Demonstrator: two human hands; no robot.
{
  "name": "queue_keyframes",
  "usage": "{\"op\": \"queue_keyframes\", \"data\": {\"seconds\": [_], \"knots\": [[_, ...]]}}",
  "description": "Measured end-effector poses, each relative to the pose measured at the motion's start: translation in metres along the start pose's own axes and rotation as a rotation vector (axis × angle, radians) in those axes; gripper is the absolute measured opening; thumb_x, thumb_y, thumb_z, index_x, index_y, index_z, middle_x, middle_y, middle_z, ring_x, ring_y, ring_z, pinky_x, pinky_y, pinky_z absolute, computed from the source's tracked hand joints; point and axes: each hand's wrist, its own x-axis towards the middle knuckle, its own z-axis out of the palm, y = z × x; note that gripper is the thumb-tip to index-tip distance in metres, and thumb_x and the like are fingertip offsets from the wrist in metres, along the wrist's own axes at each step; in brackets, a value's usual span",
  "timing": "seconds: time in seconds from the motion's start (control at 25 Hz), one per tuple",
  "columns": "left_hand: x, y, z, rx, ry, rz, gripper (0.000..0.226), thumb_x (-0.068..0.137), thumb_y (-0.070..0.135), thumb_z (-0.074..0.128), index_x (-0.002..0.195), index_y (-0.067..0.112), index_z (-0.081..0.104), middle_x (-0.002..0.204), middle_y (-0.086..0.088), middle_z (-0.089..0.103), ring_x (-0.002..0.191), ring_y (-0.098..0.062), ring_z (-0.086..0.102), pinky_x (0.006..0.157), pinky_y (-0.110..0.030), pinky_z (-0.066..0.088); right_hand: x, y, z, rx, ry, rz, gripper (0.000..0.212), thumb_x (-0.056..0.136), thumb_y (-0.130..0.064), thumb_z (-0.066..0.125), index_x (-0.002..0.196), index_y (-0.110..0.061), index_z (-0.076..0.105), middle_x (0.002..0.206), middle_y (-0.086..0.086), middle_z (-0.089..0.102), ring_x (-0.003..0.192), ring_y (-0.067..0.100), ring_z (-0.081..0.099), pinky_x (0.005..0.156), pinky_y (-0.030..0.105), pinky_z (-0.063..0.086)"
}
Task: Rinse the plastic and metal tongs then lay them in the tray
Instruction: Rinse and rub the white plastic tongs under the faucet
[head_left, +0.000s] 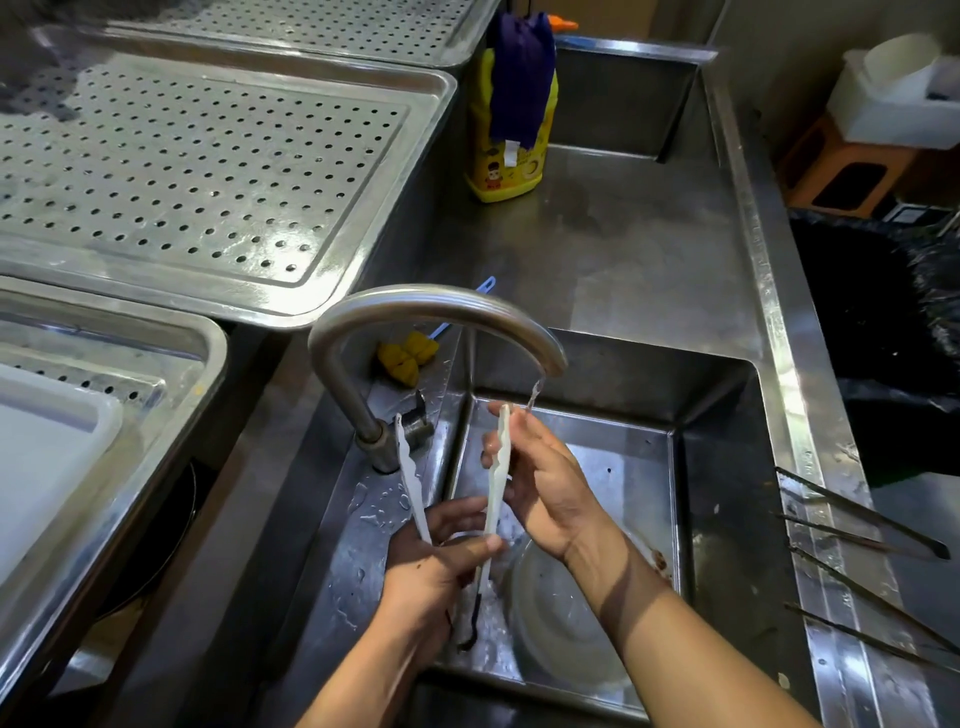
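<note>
**Hidden, cropped and unreadable parts at the sink**

The left hand (441, 551) covered the middle of the plastic tongs (498, 467), and the right hand (545, 483) had its fingers behind one arm, only their tips showing. The right forearm hid part of a clear bowl (561, 613). The metal tongs (883, 522) ran past the right edge, so the number of pairs could not be told. A white tub (47, 457) was cut by the left edge. A dark cloth (522, 78) covered much of the yellow bottle (498, 171), whose label was too small to read.
</note>
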Motion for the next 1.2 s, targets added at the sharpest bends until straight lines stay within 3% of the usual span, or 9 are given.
{"op": "queue_keyframes", "data": {"seconds": [0.12,0.28,0.4,0.52,0.6,0.68,0.92,1.08,1.2], "knots": [[-0.003,-0.003,0.006,0.028,0.003,-0.044,0.042,0.047,0.008,0.086,0.088,0.012,0.079,0.095,-0.025,0.076,0.078,-0.036,0.072,0.073,-0.042,0.051,0.004,-0.002,0.003,-0.004,0.116,0.002,0.031,0.100,-0.037,0.053,0.088,-0.010,0.062,0.056,0.003,0.050,0.053,0.015,0.044,0.044,0.020,0.040],[-0.001,0.002,0.009,-0.074,-0.015,-0.076,0.029,0.065,-0.010,0.079,0.090,0.004,0.077,0.090,-0.022,0.076,0.069,-0.032,0.074,0.055,-0.033,0.058,-0.004,0.007,0.005,-0.256,0.133,-0.199,0.032,0.101,-0.042,0.050,0.108,-0.017,0.069,0.065,0.004,0.064,0.056,0.014,0.059,0.050,0.019,0.048],[-0.003,0.004,0.010,-0.167,-0.068,-0.194,0.033,0.067,-0.010,0.071,0.099,-0.002,0.070,0.090,-0.023,0.074,0.065,-0.030,0.073,0.050,-0.030,0.058,0.001,-0.003,0.005,-0.407,0.220,-0.320,0.025,0.101,-0.033,0.055,0.100,-0.013,0.070,0.059,0.002,0.062,0.052,0.012,0.059,0.049,0.021,0.047],[-0.009,0.008,0.010,-0.354,-0.155,-0.340,0.043,0.067,-0.007,0.066,0.109,-0.002,0.061,0.083,-0.020,0.072,0.058,-0.027,0.069,0.044,-0.029,0.055,-0.001,-0.005,-0.001,-0.712,0.225,-0.476,0.021,0.102,-0.018,0.055,0.111,-0.020,0.073,0.103,-0.009,0.073,0.095,0.003,0.066,0.086,0.022,0.050],[-0.010,0.010,0.007,-0.436,-0.185,-0.374,0.046,0.071,-0.007,0.062,0.116,0.002,0.057,0.078,-0.019,0.070,0.053,-0.026,0.067,0.042,-0.027,0.054,-0.018,0.010,-0.007,-0.847,0.084,-0.577,0.037,0.102,-0.019,0.051,0.138,-0.027,0.056,0.143,-0.016,0.055,0.133,-0.004,0.047,0.110,0.015,0.034],[-0.010,0.009,0.008,-0.461,-0.220,-0.393,0.043,0.074,-0.010,0.060,0.116,0.001,0.056,0.076,-0.018,0.069,0.052,-0.025,0.066,0.042,-0.026,0.054,-0.036,0.021,-0.015,-0.886,-0.034,-0.636,0.047,0.103,-0.023,0.048,0.147,-0.037,0.040,0.158,-0.018,0.038,0.145,-0.001,0.032,0.117,0.016,0.024],[-0.011,0.001,0.014,-0.400,-0.278,-0.445,0.030,0.058,-0.015,0.070,0.081,0.002,0.079,0.079,-0.020,0.070,0.053,-0.026,0.065,0.041,-0.028,0.053,-0.024,-0.012,-0.015,-0.550,0.070,-0.286,0.037,0.106,-0.025,0.045,0.142,-0.029,0.052,0.144,-0.016,0.055,0.136,0.000,0.047,0.120,0.035,0.033],[-0.011,0.002,0.013,-0.449,-0.279,-0.446,0.055,0.043,-0.007,0.089,0.096,-0.002,0.075,0.079,-0.019,0.068,0.055,-0.025,0.064,0.041,-0.029,0.053,-0.048,0.016,-0.021,-0.789,-0.040,-0.548,0.047,0.107,-0.031,0.039,0.152,-0.039,0.030,0.162,-0.020,0.027,0.150,-0.001,0.018,0.122,0.021,0.016],[-0.009,0.000,0.008,-0.454,-0.251,-0.461,0.048,0.063,-0.010,0.074,0.109,-0.002,0.063,0.079,-0.018,0.069,0.054,-0.024,0.064,0.040,-0.028,0.053,-0.033,0.007,-0.018,-0.914,-0.018,-0.594,0.041,0.105,-0.028,0.043,0.145,-0.036,0.043,0.155,-0.013,0.043,0.145,0.001,0.033,0.119,0.021,0.025]]}}
